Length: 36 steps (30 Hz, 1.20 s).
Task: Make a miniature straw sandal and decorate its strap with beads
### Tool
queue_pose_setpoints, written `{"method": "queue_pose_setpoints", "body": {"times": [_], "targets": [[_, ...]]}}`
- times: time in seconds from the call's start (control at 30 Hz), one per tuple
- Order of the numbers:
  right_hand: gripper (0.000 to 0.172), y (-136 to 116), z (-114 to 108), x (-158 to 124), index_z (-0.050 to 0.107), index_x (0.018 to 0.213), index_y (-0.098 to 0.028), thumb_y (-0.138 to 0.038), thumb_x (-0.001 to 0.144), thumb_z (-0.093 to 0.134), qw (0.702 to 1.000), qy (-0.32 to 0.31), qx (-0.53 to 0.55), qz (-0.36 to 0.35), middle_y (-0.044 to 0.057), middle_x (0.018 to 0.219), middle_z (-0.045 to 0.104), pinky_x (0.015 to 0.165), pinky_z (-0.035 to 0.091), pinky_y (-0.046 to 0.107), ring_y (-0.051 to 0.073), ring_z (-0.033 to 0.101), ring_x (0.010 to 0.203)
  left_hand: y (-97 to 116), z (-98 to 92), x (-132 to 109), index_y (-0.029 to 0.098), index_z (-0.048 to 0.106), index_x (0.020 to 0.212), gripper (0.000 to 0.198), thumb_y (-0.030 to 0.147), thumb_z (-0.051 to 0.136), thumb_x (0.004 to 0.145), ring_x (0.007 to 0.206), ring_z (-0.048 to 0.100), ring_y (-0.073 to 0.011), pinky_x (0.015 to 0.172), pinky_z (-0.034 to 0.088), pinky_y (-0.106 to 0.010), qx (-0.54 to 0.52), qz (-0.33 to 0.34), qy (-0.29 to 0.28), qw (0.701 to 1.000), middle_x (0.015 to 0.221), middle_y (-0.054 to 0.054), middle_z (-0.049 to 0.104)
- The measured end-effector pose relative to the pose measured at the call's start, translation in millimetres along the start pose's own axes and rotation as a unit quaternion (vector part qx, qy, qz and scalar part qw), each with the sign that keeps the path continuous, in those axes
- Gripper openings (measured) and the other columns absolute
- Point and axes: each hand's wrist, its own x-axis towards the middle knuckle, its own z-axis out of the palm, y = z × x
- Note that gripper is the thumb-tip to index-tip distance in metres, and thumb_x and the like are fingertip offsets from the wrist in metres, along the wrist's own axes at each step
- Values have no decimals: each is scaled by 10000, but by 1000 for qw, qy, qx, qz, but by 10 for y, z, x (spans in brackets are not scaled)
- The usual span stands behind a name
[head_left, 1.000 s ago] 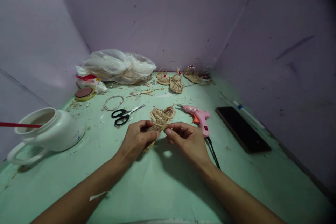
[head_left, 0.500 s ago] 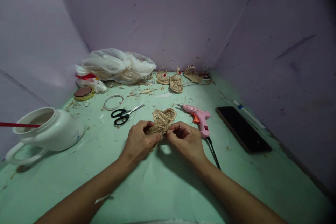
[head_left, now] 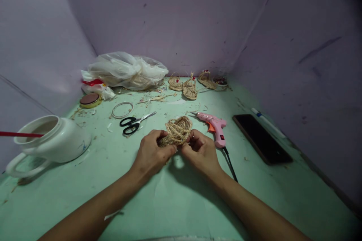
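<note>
A small braided straw slipper [head_left: 178, 131] is held up off the table between my hands, its looped, crossing braids facing me. My left hand [head_left: 152, 150] is closed on its left end, thumb in front and fingers behind. On the lower right edge, the thumb and fingertips of my right hand [head_left: 200, 152] pinch the slipper; the exact contact is partly hidden. Just right of that hand lies a pink glue gun [head_left: 216, 126] with its nozzle pointing left. Scissors [head_left: 134, 124] with black handles rest to the upper left of my left hand.
A white pot [head_left: 62, 139] with a red stick stands at left. Farther back are a tape ring [head_left: 122, 110], a round tin [head_left: 90, 100], a plastic bag [head_left: 127, 69] and several small straw slippers [head_left: 190, 90]. A phone [head_left: 261, 139] and a white pen [head_left: 268, 122] lie at right.
The braided slipper has tilted and shifted slightly right, showing its crossing braids more fully. My right hand has turned a little with its pinch at the slipper's edge.
</note>
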Motion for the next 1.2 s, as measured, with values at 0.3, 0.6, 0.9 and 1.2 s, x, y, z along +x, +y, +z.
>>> {"method": "queue_pose_setpoints", "body": {"times": [0.3,0.6,0.9,1.2], "targets": [[391,-61,62,-19,568,975,-209,-174,607,696,938,-91,307,131,18,873,677,815,443,333,165,624,793,-65,61,49,99,565,962,398,254,595,597,975,543,-279,875,437,-416,145,91,160,972,982,-123,580],[206,-5,-67,148,650,749,-184,-114,561,694,923,3,334,192,-15,723,652,563,459,209,108,579,615,-8,52,-56,149,549,945,324,327,631,687,768,581,-178,727,482,-325,-144,29,105,984,820,-41,605],[271,-52,-93,107,653,837,-195,-233,590,756,938,-25,293,185,23,807,695,644,481,279,173,622,725,-77,-13,95,100,647,687,223,309,679,615,566,552,-105,543,444,-209,-370,-107,-18,923,599,-26,624],[231,88,-164,157,595,710,-186,-339,591,721,985,36,83,149,-7,601,624,579,448,285,137,567,564,-105,-11,26,147,579,469,190,267,654,596,299,374,-68,327,222,-186,-213,-164,-64,961,362,22,508]]}}
